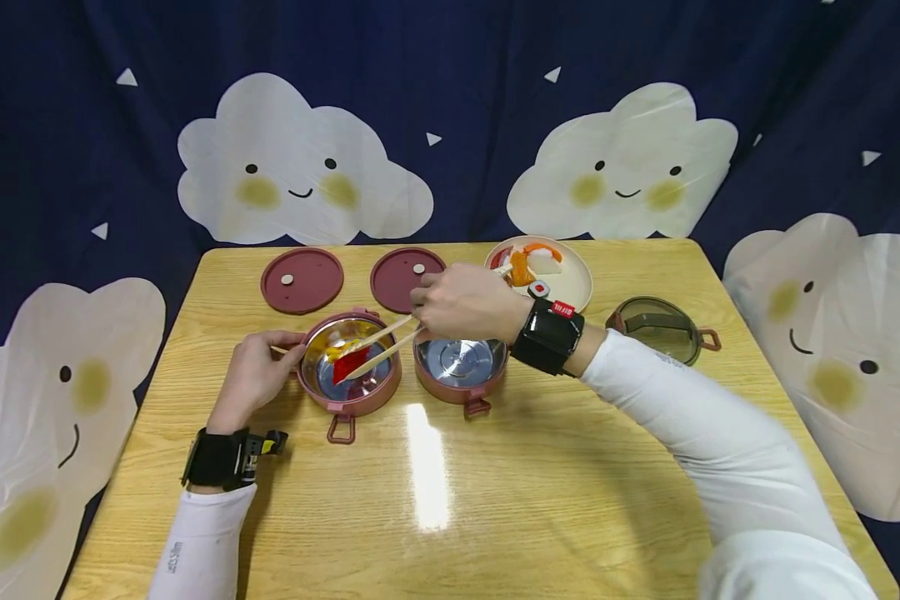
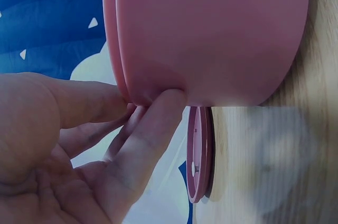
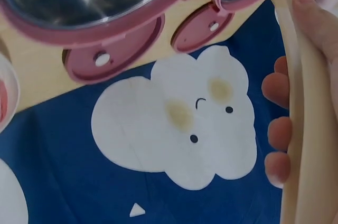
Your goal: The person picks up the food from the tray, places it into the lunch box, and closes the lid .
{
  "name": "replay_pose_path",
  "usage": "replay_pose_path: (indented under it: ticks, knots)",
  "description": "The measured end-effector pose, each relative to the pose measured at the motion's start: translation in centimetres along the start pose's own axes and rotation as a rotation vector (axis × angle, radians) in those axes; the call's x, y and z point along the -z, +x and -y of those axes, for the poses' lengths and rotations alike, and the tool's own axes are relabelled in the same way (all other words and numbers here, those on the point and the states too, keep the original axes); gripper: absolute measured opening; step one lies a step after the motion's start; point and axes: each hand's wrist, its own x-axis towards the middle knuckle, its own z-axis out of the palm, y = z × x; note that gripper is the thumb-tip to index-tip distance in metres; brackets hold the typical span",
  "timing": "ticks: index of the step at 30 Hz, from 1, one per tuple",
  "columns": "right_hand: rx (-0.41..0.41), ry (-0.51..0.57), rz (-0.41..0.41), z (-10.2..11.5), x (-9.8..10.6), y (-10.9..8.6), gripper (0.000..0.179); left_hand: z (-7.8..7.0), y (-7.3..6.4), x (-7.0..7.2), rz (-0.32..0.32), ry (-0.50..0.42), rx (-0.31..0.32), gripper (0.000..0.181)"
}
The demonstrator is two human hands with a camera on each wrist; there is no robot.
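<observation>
My left hand (image 1: 258,375) pinches the left side of a pink pot (image 1: 357,406) with a shiny metal inside; in the left wrist view, thumb and fingers close on the pot wall (image 2: 211,34) near its rim. My right hand (image 1: 468,304) grips pale beige tongs (image 1: 386,354), which reach leftward into that pot. At the tongs' tips is a red food piece (image 1: 350,365), with a yellow piece (image 1: 334,352) beside it. The right wrist view shows fingers wrapped round the tongs' two long arms (image 3: 317,129), one ending in a slotted head.
A second pink pot (image 1: 461,367) stands just right of the first, under my right wrist. Two dark red lids (image 1: 315,292) lie behind the pots. Farther back, a cream plate (image 1: 576,275) holds several toy foods. A clear lid or pan with a pink handle (image 1: 660,333) lies at right.
</observation>
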Motion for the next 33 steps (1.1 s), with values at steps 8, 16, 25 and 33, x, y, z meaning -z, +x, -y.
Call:
replay_pose_path:
  ticks: [8, 16, 25, 33]
  knots:
    - [-0.003, -0.022, 0.062, 1.2, -0.6, 1.9, 0.036, -0.1, -0.2, 0.1, -0.005, -0.01, 0.003, 0.028]
    - [-0.039, -0.017, 0.047, 1.9, -1.1, 2.8, 0.033, 0.0, -0.1, 0.2, -0.011, 0.005, -0.006, 0.027]
    - [-0.086, -0.006, 0.053, 2.0, -1.5, 3.5, 0.034, -0.2, 0.0, 0.2, -0.002, 0.007, -0.001, 0.028]
    - [-0.105, 0.002, 0.074, 2.0, -1.6, 3.6, 0.038, -0.1, 0.0, 0.1, 0.002, 0.006, -0.007, 0.028]
